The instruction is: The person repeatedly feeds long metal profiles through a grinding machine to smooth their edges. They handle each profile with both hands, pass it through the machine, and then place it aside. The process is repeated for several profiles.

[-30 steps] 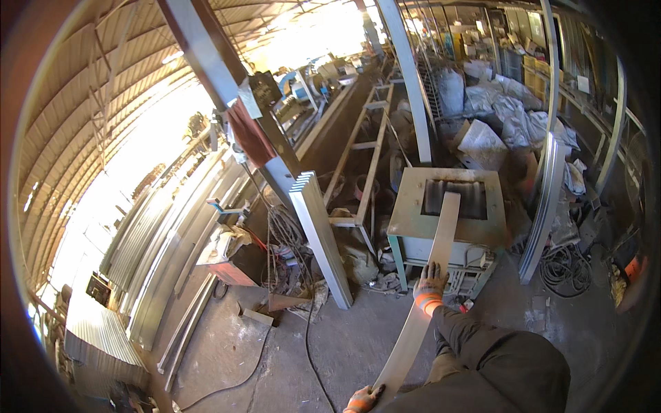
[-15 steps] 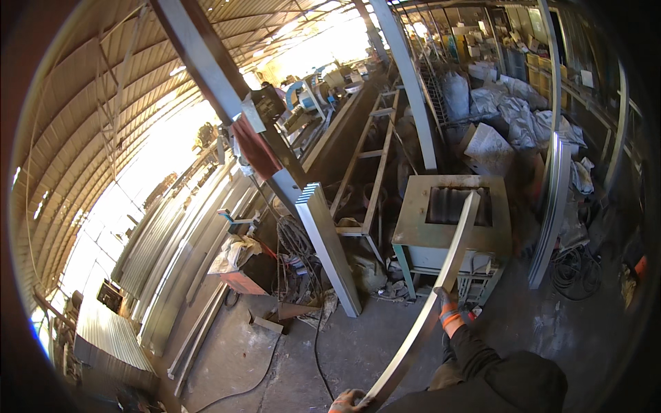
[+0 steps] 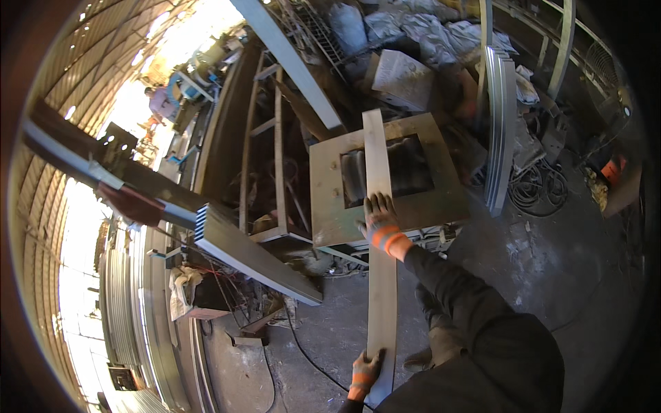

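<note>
A long, flat metal bar (image 3: 383, 296) runs from the lower edge up over the opening of a green-brown steel machine (image 3: 334, 224). Its broad face is turned up, and its far end reaches past the machine's dark rollers (image 3: 410, 165). My right hand (image 3: 382, 227), in a grey and orange glove, lies flat on the bar at the machine's near edge, fingers stretched forward. Close to my body, my left hand (image 3: 365, 374), in a matching glove, grips the bar's left edge with the thumb on top. The bar's near end is not clearly visible.
Stacked metal profiles (image 3: 251, 251) lean left of the machine; another upright bundle (image 3: 497, 131) stands right. Coiled cable (image 3: 540, 189) lies on the floor, and a loose cable (image 3: 306, 354) passes near my left hand. Behind are white sacks (image 3: 430, 41). A person (image 3: 160, 103) is far left.
The view has swung right and downward. The bar has turned to show its broad face and lies more in line with the machine. My right hand has shifted from gripping its side to resting on top.
</note>
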`<action>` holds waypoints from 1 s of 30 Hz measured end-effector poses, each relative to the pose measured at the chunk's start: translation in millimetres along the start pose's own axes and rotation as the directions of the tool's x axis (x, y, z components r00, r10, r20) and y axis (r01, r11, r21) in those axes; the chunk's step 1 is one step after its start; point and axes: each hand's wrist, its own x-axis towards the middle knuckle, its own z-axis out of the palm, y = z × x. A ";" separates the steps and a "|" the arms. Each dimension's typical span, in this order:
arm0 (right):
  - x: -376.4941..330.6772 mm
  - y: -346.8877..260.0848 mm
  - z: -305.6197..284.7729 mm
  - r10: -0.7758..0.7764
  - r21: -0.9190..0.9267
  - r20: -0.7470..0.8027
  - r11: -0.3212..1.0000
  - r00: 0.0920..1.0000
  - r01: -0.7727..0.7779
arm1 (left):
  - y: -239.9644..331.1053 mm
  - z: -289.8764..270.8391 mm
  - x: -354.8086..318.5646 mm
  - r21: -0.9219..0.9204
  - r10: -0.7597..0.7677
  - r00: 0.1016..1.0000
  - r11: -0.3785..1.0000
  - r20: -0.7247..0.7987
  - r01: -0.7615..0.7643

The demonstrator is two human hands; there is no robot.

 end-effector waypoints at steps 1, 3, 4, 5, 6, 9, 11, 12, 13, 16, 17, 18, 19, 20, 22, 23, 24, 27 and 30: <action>28.0 10.1 5.7 0.025 -0.044 0.029 0.999 0.999 -0.023 | 22.7 6.9 29.8 0.147 0.112 0.994 0.983 -0.017 -0.108; 90.3 41.5 22.0 0.038 -0.093 0.076 0.995 0.996 -0.030 | 64.5 25.8 95.0 0.282 0.291 0.957 0.918 -0.005 -0.278; 122.0 56.3 34.2 0.076 -0.131 0.100 0.989 0.992 -0.063 | 84.0 38.2 126.2 0.287 0.331 0.943 0.903 0.009 -0.320; 151.6 74.4 45.2 0.080 -0.152 0.108 0.986 0.991 -0.063 | 101.5 45.7 152.6 0.460 0.520 0.851 0.739 0.078 -0.493; 178.9 93.1 54.8 0.061 -0.154 0.118 0.987 0.991 -0.043 | 118.9 50.9 177.6 0.629 0.667 0.718 0.475 0.198 -0.615; 240.2 138.2 76.5 0.064 -0.203 0.086 0.978 0.994 -0.046 | 172.9 78.1 237.7 0.252 0.567 0.821 0.786 0.068 -0.564; 270.4 161.4 85.6 0.054 -0.241 0.105 0.970 0.993 -0.027 | 203.8 89.0 268.7 0.156 0.523 0.851 0.837 0.052 -0.524; 280.9 167.9 90.3 0.077 -0.262 0.152 0.964 0.985 -0.035 | 215.0 93.4 281.5 0.099 0.468 0.882 0.877 0.044 -0.470; 287.1 170.1 94.9 0.038 -0.240 0.093 0.971 0.995 -0.014 | 221.3 97.8 287.9 0.027 0.342 0.938 0.939 0.053 -0.344; 281.0 164.7 100.4 0.068 -0.248 0.159 0.968 0.985 -0.027 | 212.1 95.7 284.6 -0.013 0.283 0.956 0.959 0.070 -0.283; 273.0 159.7 98.5 0.038 -0.232 0.092 0.973 0.995 -0.016 | 203.3 92.5 280.3 0.044 0.389 0.919 0.919 0.066 -0.392; 258.0 152.3 94.9 0.060 -0.248 0.126 0.968 0.990 -0.027 | 189.8 87.5 268.9 0.126 0.472 0.879 0.870 0.068 -0.477; 243.0 144.5 88.0 0.058 -0.266 0.105 0.964 0.993 -0.028 | 176.4 83.3 257.9 0.206 0.434 0.897 0.873 0.086 -0.442; 226.8 136.6 78.2 0.066 -0.227 0.103 0.973 0.993 -0.041 | 163.2 78.9 247.0 0.158 0.468 0.881 0.866 0.074 -0.474; 187.3 113.2 57.1 0.080 -0.243 0.131 0.969 0.988 -0.046 | 134.8 73.1 210.8 0.157 0.436 0.898 0.884 0.068 -0.441; 166.5 100.6 46.3 0.048 -0.214 0.107 0.977 0.993 -0.024 | 120.3 70.0 190.7 0.149 0.405 0.912 0.900 0.058 -0.409; 146.1 87.4 35.6 0.063 -0.216 0.174 0.976 0.983 -0.025 | 105.9 66.9 169.4 0.122 0.349 0.937 0.929 0.032 -0.350; 72.6 45.6 10.4 0.093 -0.172 0.144 0.983 0.985 -0.067 | 54.1 51.9 99.3 0.055 0.347 0.938 0.936 0.000 -0.347; -2.3 8.7 -14.7 0.062 -0.157 0.151 0.987 0.987 -0.038 | 0.9 36.1 34.0 0.033 0.228 0.973 0.973 -0.027 -0.228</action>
